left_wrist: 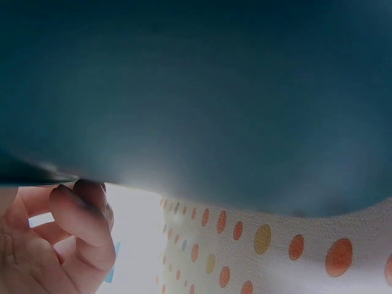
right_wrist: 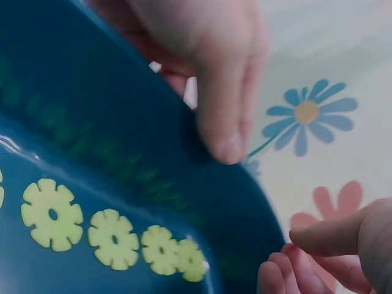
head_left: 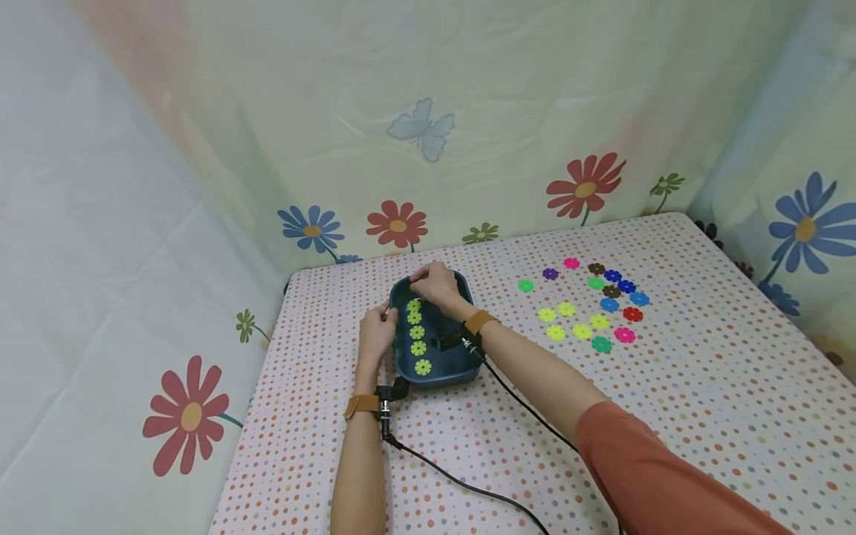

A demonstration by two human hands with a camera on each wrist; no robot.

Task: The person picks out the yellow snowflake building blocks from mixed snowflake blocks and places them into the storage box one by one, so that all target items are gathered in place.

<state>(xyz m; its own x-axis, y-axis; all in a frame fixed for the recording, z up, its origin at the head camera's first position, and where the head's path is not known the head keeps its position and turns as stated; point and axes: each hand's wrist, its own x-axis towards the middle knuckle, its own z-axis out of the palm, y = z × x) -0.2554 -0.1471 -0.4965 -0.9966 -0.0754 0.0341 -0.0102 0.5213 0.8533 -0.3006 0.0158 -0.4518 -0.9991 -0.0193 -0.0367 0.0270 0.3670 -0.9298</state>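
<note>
A deep dark-blue tray (head_left: 438,377) stands on the table, with a row of several yellow-green notched plastic discs (head_left: 417,348) inside along its left wall. My left hand (head_left: 377,333) grips the tray's left rim; the right wrist view shows its thumb (right_wrist: 228,138) over the inner wall and other fingers outside. At the far-left corner, my right hand (head_left: 436,286) has its thumb and curled fingertips (right_wrist: 275,275) around the rim. No disc shows between its fingers. The tray's outer wall (left_wrist: 196,104) fills most of the left wrist view.
To the right of the tray, loose notched discs lie scattered: yellow ones (head_left: 582,331), green, blue, brown, pink, purple and a red one (head_left: 632,314). Cables (head_left: 468,487) trail from both wrist cameras over the dotted tablecloth (head_left: 294,461). A flowered curtain (head_left: 481,186) hangs behind.
</note>
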